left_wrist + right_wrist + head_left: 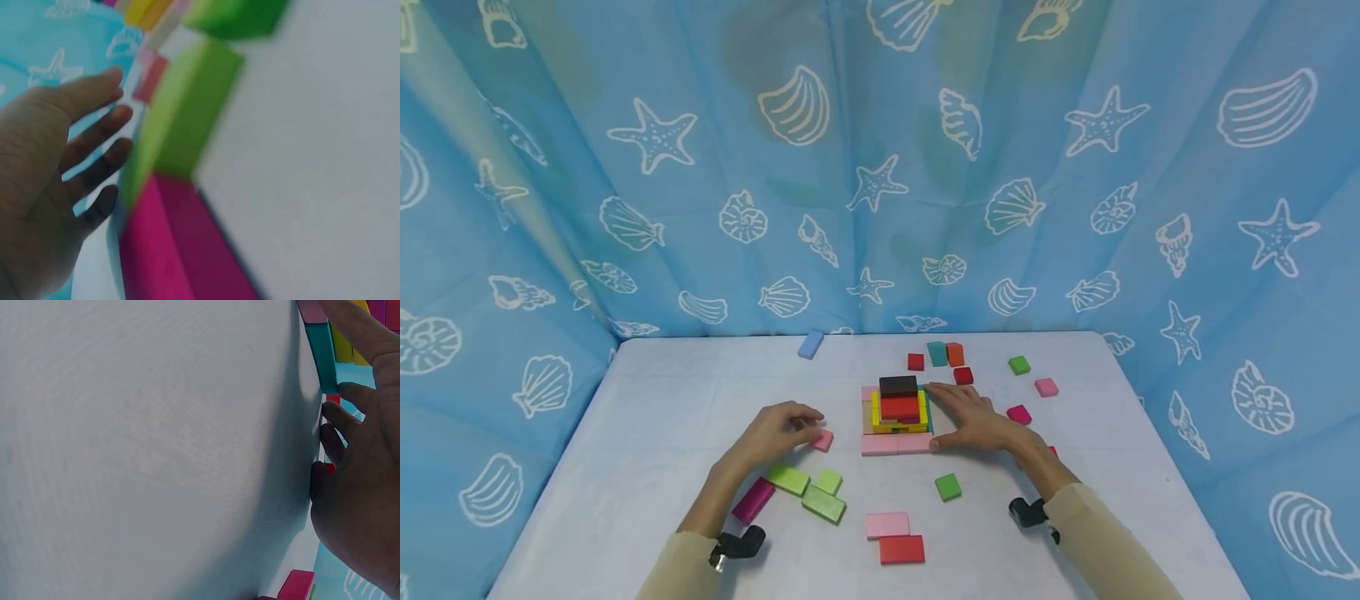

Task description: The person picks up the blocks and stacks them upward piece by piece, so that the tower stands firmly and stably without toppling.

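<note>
A stepped stack of wooden blocks stands mid-table, with a black block [898,386] on top, a red block [899,407] under it, yellow blocks [876,417] below, and pink blocks [880,445] along its front base. My right hand [973,419] lies along the stack's right side, thumb at the front pink row and fingers by the teal block [321,357]. To the left of the stack, my left hand [777,435] hovers with loosely bent fingers beside a small pink block [823,440]. In the left wrist view a gap shows between its fingertips and that block.
Lime blocks [823,503] and a magenta block [753,501] lie below my left hand. Nearer the front are a pink block [887,525], a red block [902,549] and a green block [948,487]. Several small blocks are scattered behind and right; a blue block [810,344] lies at the back.
</note>
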{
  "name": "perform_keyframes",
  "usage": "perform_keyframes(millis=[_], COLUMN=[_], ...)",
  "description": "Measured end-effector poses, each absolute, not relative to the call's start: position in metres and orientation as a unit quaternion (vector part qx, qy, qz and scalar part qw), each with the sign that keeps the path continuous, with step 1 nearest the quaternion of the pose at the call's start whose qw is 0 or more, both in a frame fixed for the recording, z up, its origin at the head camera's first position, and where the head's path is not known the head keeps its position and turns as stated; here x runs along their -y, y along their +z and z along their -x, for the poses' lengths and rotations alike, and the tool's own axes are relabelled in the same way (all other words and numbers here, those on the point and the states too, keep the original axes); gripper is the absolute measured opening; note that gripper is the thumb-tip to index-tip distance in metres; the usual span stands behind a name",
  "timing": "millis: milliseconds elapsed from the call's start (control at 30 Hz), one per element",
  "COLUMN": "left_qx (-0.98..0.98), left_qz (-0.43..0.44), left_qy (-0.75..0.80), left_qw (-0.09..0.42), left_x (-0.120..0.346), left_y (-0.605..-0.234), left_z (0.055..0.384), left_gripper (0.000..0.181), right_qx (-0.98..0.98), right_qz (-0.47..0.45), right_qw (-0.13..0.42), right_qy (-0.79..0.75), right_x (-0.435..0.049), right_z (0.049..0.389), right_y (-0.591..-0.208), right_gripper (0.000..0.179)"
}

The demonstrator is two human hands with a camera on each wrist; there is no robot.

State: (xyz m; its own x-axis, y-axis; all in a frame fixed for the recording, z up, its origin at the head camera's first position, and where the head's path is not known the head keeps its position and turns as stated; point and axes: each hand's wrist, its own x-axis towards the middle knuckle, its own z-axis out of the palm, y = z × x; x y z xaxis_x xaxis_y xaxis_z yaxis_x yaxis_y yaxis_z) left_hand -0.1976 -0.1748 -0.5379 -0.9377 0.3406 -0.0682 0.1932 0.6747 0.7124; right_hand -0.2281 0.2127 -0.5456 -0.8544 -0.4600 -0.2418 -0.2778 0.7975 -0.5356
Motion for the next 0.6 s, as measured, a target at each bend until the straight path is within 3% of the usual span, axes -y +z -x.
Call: perform_keyframes(millis=[433, 600], left_qx=[-0.921, -0.913], left_qz=[-0.228, -0.239], left_qy=[0.275, 0.286], left_qw=[0.158, 0.164], left_x=[0.222, 0.223], left_y=[-0.533, -0.532], left_z=[0.173, 0.171], left_gripper=[0.034, 0.026], right_qx=[-0.930, -0.928], right_qz=[0.201, 0.203], right_qw=[0.178, 0.179], right_qy=[-0.249, -0.255], right_x=[-0.213, -0.212], right_z=[0.228, 0.227], right_y=[-0.546, -0.545], right_gripper=[0.111, 0.110])
